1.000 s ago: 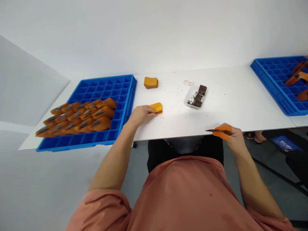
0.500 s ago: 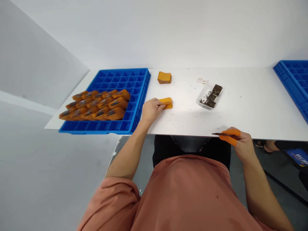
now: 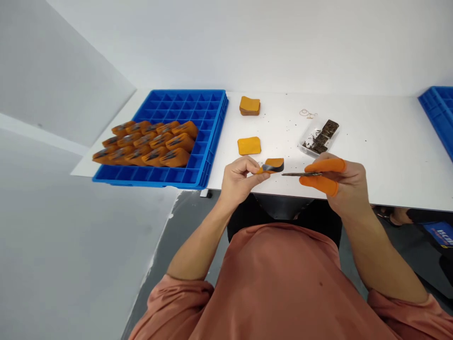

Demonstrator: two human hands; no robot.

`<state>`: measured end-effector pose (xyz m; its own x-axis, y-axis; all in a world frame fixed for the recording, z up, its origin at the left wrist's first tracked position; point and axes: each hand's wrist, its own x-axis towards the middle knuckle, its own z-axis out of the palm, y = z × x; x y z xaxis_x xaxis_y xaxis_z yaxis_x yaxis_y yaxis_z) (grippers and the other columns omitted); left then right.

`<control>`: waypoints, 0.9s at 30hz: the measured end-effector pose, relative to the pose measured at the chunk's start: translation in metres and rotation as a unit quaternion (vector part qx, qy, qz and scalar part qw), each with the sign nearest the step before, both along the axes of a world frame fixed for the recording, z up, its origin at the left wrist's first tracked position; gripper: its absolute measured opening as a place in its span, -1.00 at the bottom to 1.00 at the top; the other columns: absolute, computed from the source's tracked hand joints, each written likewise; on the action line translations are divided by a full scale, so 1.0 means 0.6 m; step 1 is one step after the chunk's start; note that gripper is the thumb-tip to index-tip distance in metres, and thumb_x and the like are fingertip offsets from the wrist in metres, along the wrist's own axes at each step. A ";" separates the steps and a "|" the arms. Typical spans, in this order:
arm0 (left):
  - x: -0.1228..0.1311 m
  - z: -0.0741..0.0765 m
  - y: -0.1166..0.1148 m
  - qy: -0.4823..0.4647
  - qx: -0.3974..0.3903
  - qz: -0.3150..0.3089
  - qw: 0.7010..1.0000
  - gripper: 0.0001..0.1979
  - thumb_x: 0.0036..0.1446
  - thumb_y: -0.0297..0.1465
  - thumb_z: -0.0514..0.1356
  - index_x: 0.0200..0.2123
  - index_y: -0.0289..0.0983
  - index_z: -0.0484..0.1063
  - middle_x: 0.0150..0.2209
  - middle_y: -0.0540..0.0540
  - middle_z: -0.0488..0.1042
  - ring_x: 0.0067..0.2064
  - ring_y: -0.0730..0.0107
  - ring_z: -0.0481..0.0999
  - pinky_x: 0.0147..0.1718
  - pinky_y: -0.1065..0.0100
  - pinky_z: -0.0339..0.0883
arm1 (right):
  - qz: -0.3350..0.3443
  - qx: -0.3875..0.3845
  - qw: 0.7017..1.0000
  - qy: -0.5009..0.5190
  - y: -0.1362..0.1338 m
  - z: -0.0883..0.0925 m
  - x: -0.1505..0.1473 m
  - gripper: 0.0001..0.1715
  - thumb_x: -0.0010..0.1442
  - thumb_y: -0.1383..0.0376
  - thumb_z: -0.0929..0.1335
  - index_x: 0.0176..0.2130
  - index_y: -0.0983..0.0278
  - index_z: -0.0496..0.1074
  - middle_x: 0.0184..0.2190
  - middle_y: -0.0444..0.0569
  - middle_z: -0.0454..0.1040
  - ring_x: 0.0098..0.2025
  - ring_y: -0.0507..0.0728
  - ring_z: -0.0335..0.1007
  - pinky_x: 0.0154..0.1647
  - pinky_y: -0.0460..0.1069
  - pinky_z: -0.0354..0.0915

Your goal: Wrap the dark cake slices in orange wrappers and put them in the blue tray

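My left hand [image 3: 240,178] pinches a small flexible orange sheet [image 3: 275,163] by its near end. The sheet curls upward and shows a dark grey inner face. Facing it from the right, my right hand [image 3: 341,182] wears orange finger covers on thumb and forefinger. Those two fingers grip a thin dark flat piece [image 3: 292,174], seen almost edge-on; its tip points at the orange sheet, a small gap between them. Just beyond my left hand, a flat orange piece [image 3: 249,145] lies on the white table [image 3: 389,151].
A blue divided tray [image 3: 208,163] at left holds several bulging orange pouches [image 3: 177,157] with dark tops. A stack of orange pieces [image 3: 249,105], rubber bands [image 3: 307,113] and a clear box [image 3: 306,150] of dark squares [image 3: 325,135] stand farther back. Another blue tray [image 3: 440,113] is at right.
My left hand has lifted an orange sheet off the table and moved right and nearer. My right hand has moved left and up with the dark piece, so both hands now face each other.
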<state>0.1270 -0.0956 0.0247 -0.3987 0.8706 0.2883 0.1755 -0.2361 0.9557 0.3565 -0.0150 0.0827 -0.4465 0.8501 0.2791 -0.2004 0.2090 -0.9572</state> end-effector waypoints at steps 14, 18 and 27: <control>0.009 -0.018 0.013 -0.093 0.019 -0.055 0.994 -0.50 -0.12 -0.16 0.69 -0.57 -0.25 0.46 -0.43 0.00 0.54 -0.39 0.46 0.50 -0.37 0.37 0.37 | 0.029 0.064 0.995 -0.065 0.012 -0.014 -0.033 -0.79 0.16 0.29 0.66 -0.17 0.01 0.80 -0.41 -0.13 0.49 -0.35 0.09 0.30 -0.35 0.05 0.21; 0.008 -0.023 0.015 -0.073 0.029 -0.058 0.995 -0.55 -0.07 -0.21 0.67 -0.55 -0.25 0.47 -0.43 0.00 0.54 -0.39 0.45 0.51 -0.37 0.37 0.37 | 0.014 0.084 0.992 -0.088 0.014 -0.018 -0.037 -0.82 0.16 0.30 0.64 -0.19 0.05 0.80 -0.46 -0.16 0.42 -0.40 0.05 0.22 -0.40 0.02 0.16; 0.005 -0.030 0.012 -0.102 0.021 -0.079 0.991 -0.57 -0.06 -0.18 0.67 -0.50 -0.23 0.52 -0.38 -0.01 0.55 -0.34 0.39 0.54 -0.30 0.31 0.43 | 0.029 0.102 0.991 -0.082 0.021 -0.013 -0.020 -0.64 0.12 0.33 0.63 -0.06 0.06 0.77 -0.44 -0.20 0.42 -0.39 0.03 0.24 -0.35 0.01 0.21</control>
<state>0.1302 -0.0885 0.0066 -0.3126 0.9157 0.2526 -0.0623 -0.2851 0.9565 0.3446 -0.0023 0.0748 -0.5465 0.7551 0.3622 -0.0636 0.3938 -0.9170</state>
